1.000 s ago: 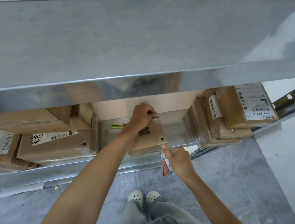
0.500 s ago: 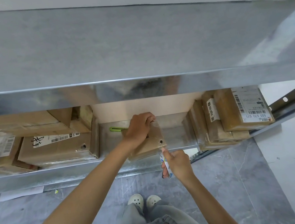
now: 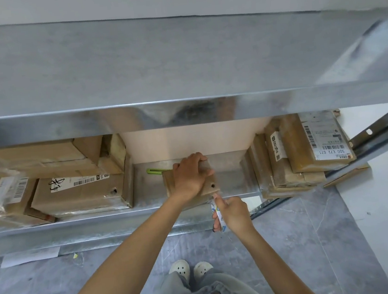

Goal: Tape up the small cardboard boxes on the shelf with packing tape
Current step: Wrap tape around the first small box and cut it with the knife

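Left grip (image 3: 191, 173) curls over the small box (image 3: 211, 188) mid-shelf (image 3: 100, 221), fingers hooked on its far edge. Right grip (image 3: 234, 213) is wrapped round the tape roll (image 3: 217, 213), just below the box's near right corner, forefinger touching it. The box's long axis seems to run away from me. Matte brown cardboard with a punched hole, glossy tape, galvanised shelf.

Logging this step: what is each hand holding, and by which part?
Left hand grips the box over its far edge; right hand holds the tape roll, exact grip hidden.
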Demonstrator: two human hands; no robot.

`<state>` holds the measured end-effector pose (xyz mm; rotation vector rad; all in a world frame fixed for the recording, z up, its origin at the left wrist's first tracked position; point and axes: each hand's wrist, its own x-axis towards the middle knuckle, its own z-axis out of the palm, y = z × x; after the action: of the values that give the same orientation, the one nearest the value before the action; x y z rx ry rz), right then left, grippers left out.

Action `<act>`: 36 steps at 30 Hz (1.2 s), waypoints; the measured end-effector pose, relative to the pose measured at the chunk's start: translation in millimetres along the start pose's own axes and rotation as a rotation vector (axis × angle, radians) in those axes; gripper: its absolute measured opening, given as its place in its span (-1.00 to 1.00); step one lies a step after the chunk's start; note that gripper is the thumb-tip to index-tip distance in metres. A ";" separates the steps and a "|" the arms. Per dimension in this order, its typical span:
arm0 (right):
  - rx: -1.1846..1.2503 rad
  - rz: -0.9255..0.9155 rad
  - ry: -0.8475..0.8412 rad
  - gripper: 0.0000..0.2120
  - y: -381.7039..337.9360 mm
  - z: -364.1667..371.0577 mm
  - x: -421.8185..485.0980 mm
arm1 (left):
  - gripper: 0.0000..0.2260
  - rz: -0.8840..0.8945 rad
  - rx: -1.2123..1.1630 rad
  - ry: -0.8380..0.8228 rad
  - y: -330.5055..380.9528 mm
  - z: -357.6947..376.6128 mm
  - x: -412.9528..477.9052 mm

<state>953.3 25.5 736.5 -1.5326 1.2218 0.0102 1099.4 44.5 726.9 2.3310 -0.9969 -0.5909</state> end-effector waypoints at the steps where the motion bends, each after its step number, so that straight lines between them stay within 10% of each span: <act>1: 0.002 0.004 0.002 -0.44 -0.9 -0.5 -0.5 | -0.79 0.024 0.065 0.039 0.0 3.3 -2.1; 4: -0.010 0.010 0.003 -0.44 -1.3 -3.0 -1.8 | -0.71 0.152 0.288 0.049 2.2 4.1 -9.3; 11: 0.033 0.048 -0.027 -0.46 -0.8 -7.9 0.0 | 0.14 0.223 0.491 -0.571 -19.9 -35.4 -12.3; 17: 0.323 -0.040 -0.081 -0.45 -1.8 -24.9 -11.3 | -0.07 0.226 0.334 -0.717 -14.0 -49.9 -4.1; 22: 0.459 -0.141 -0.164 -0.56 -6.9 -35.9 -29.2 | -0.47 0.269 0.327 -0.530 -12.6 -42.7 -21.6; 26: 0.348 -0.153 -0.051 -0.57 -10.0 -20.4 -31.8 | -0.57 0.270 0.320 -0.313 -17.7 -36.5 -32.0; 36: 0.098 -0.051 0.095 -0.48 18.5 -2.4 -12.9 | -0.60 0.195 0.182 -0.397 -24.4 -39.2 -15.4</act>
<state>933.4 35.2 731.6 -1.4926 1.2395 -0.1553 1124.9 82.0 744.4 2.2787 -1.4945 -0.9401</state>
